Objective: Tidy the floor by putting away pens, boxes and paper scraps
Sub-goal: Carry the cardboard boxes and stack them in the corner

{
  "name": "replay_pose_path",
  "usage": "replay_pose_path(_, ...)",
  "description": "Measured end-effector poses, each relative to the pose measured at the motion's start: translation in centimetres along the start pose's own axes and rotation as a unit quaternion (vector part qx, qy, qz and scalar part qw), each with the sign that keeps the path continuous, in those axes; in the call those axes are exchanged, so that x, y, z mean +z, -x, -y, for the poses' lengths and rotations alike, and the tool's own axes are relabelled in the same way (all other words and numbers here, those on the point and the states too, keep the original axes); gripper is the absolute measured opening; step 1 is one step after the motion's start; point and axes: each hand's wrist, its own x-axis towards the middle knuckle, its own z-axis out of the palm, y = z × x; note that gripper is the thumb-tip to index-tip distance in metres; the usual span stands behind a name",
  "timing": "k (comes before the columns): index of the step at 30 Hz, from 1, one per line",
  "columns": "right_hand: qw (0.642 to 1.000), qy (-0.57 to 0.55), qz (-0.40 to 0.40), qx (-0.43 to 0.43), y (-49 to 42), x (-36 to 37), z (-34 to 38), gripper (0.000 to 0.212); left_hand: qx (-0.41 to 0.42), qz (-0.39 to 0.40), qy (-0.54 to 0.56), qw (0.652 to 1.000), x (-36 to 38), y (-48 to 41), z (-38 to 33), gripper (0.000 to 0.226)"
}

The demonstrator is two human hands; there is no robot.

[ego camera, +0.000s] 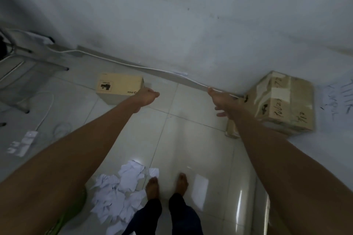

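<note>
Nearest, by the bare feet (pixel 152 187), a heap of white scraps (pixel 122 187) lies on the tiled floor (pixel 191 139). It looks gathered into one pile, probably to be lifted in a single scoop. At the lower left edge a green rim (pixel 63 219) shows beside the heap. It may be a bin for the paper, but too little of it is visible to say.

Both bare arms stretch forward, well apart, one toward each box, as if the boxes are the step in hand and the scraps are left for later.

The left hand (pixel 146 97) is seen from the back with the thumb out to the side. It overlaps the near right corner of the pale box (pixel 118 87). Its fingers are hidden, so I cannot tell whether it grips, touches or only hovers.

The right hand (pixel 221 101) has its fingers spread and relaxed and holds nothing. It reaches toward the taped box (pixel 282 101), close to its left face, though contact is unclear.

Both boxes sit on the floor. The pale one is a little out from the wall (pixel 191 25), and the taped one is pushed up against it. A white cable (pixel 133 66) runs along the foot of the wall between them. No pens can be made out.
</note>
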Motion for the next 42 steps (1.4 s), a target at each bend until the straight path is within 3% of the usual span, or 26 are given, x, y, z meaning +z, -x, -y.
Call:
replay_pose_path(6,0.999,0.039,0.033,-0.011,-3.1,4.3,2.6,0.09,-0.031,-0.047,0.045,0.997,-4.4,-2.3,2.9,0.02)
replay_pose_path(10,0.996,0.071,0.047,-0.019,-5.9,6.7,4.5,0.089,-0.069,-0.077,0.066,0.992,-6.4,-3.4,4.4,0.044)
replay_pose_path(26,0.983,0.146,0.096,-0.06,-15.5,15.6,12.7,0.091,-0.114,-0.121,0.126,0.978,-13.1,-12.5,8.3,0.044)
replay_pose_path(35,0.977,0.18,0.086,-0.077,-23.1,22.6,16.6,0.086,-0.121,-0.119,0.125,0.977,-18.4,-22.9,10.9,0.007)
replay_pose_path(42,0.966,0.226,0.079,-0.098,-30.1,28.4,18.0,0.087,-0.151,-0.131,0.122,0.972,-19.1,-30.4,15.1,0.005)
